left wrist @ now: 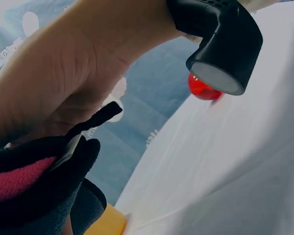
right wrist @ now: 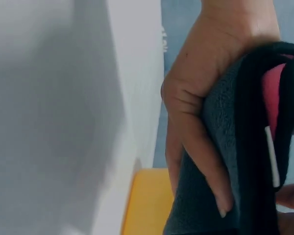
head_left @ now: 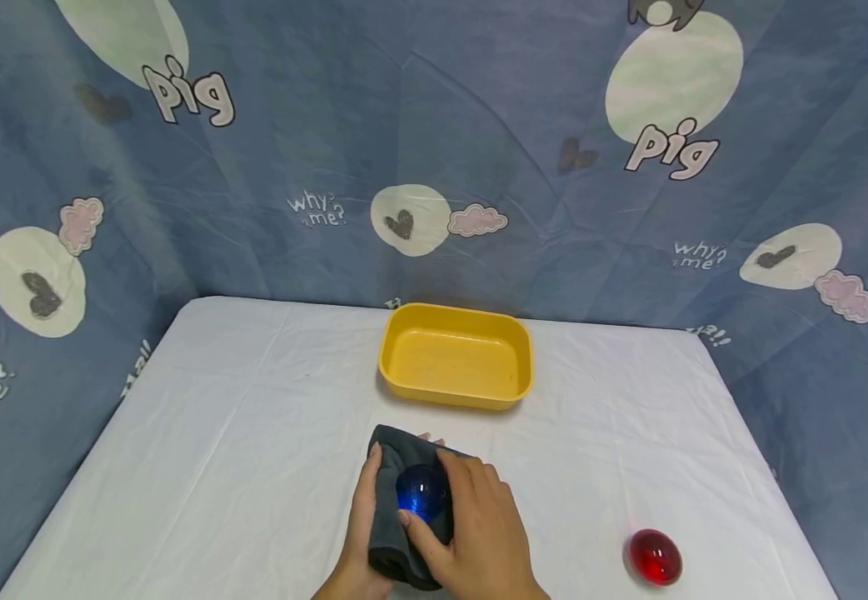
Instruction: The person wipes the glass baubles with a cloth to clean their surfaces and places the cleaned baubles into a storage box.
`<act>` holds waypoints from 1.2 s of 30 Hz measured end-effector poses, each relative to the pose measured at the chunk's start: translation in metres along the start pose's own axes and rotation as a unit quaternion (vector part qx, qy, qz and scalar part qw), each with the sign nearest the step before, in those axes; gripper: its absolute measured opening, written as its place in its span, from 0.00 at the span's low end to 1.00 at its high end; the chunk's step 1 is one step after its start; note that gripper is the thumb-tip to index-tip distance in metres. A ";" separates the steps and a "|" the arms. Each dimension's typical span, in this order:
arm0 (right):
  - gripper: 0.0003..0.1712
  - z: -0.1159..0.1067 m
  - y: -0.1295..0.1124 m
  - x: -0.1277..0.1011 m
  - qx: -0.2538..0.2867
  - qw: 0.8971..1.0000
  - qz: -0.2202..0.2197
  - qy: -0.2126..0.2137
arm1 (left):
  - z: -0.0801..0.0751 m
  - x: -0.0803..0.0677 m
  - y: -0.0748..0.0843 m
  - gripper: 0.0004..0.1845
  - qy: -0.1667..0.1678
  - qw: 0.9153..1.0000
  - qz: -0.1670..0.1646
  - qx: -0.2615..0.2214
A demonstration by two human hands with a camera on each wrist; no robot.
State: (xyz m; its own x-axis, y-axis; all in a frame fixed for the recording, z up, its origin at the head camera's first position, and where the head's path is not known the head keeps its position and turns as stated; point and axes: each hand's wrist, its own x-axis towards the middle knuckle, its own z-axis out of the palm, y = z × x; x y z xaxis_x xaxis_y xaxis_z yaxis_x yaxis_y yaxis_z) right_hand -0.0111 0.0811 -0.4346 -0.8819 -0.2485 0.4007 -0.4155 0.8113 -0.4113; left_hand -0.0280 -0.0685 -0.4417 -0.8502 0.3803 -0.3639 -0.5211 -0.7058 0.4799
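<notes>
Blue cartoon-print fabric hangs behind a counter draped in white cloth. A yellow tub sits near the back. Up front, a dark grey cloth, pink inside, wraps a glossy blue ball. The left hand clutches the cloth from beneath; the right hand grips the ball on top. A red ball lies well apart, right.

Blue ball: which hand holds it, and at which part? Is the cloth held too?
The right hand pinches the blue ball at its sides, against the cloth. The left hand cups the cloth from below, along its left edge.
</notes>
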 end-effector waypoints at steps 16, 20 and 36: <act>0.32 0.009 -0.002 0.000 -0.022 0.997 -0.052 0.054 | -0.004 -0.005 -0.001 0.42 -0.006 1.000 0.012 -0.010; 0.28 0.009 -0.002 0.001 -0.006 0.998 -0.035 0.054 | -0.004 -0.006 -0.001 0.45 -0.019 1.000 0.008 -0.013; 0.30 0.007 0.000 0.008 0.021 0.997 0.074 -0.028 | -0.005 -0.002 -0.003 0.46 -0.024 1.000 -0.009 -0.014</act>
State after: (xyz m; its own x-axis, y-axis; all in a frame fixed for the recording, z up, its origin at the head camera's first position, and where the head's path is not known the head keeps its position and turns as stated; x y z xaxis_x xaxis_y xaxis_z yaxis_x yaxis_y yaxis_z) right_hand -0.0195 0.0756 -0.4371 -0.9448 -0.1573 0.2875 -0.2875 0.8188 -0.4968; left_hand -0.0238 -0.0699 -0.4464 -0.8439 0.4209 -0.3327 -0.5345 -0.7144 0.4517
